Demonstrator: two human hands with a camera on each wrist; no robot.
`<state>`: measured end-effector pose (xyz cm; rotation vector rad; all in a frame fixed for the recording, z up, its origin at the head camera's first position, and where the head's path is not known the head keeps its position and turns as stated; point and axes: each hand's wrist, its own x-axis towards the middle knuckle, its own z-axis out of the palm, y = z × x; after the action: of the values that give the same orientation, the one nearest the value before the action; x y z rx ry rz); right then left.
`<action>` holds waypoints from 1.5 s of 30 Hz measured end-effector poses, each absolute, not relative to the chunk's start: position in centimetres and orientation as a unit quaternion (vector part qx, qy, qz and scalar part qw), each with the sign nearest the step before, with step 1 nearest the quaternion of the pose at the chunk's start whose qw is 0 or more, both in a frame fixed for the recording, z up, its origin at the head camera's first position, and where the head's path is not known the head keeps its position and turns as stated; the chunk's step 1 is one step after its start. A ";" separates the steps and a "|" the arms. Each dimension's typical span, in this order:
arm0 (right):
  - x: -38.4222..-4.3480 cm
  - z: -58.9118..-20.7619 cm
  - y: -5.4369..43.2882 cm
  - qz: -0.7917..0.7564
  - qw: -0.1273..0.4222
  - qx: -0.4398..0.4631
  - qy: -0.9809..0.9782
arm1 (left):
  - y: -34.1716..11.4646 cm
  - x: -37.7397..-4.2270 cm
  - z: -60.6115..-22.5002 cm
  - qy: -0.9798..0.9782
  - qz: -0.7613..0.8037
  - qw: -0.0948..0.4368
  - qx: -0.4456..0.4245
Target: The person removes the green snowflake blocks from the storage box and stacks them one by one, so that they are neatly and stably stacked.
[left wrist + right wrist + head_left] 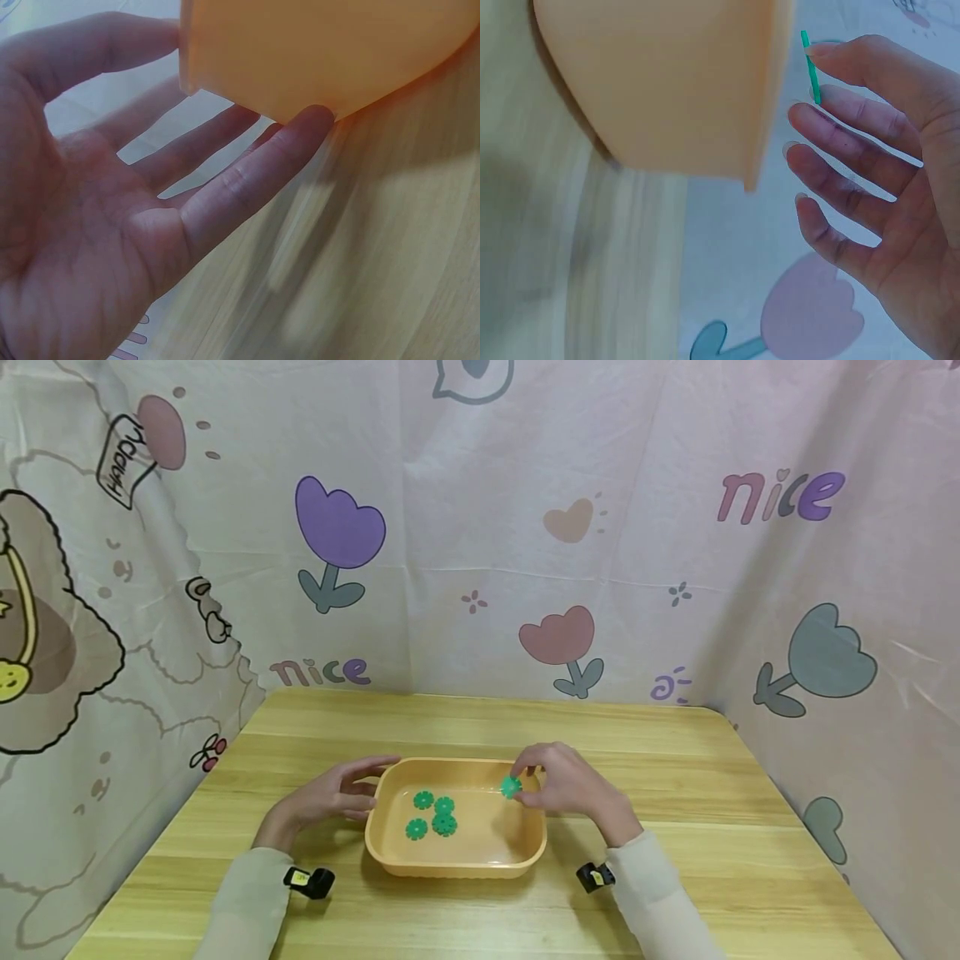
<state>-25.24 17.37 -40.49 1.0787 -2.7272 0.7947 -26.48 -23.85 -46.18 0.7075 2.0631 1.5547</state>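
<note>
A yellow plastic tray (pixel 480 870) sits on the table with several green notched plastic discs (pixel 423 799) inside, mostly in its left half; two of these overlap. Above the tray's right end, my right hand (pixel 573 787) pinches one green notched disc (pixel 512 787) between thumb and index finger. The right wrist view shows this disc (pixel 811 71) edge-on, with the other fingers loosely bent. My left hand (pixel 326 797) is at the tray's left side, fingers extended; in the left wrist view, the thumb and fingertips touch the tray's outer wall (pixel 315 52).
The tray stands on a light wood-grain table (pixel 465 727). A printed cloth (pixel 465 527) with flowers and lettering hangs behind the table and along its sides. Small black cameras (pixel 309 882) are worn on both wrists.
</note>
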 end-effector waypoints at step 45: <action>-26.4 -45.1 30.5 0.339 0.015 0.199 -0.920 | -23.9 -26.7 -46.4 0.740 0.570 0.227 0.277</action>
<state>-26.35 30.50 -45.07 0.6181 -2.8614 1.0543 -26.72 -23.86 -46.44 0.7626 2.0391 1.5702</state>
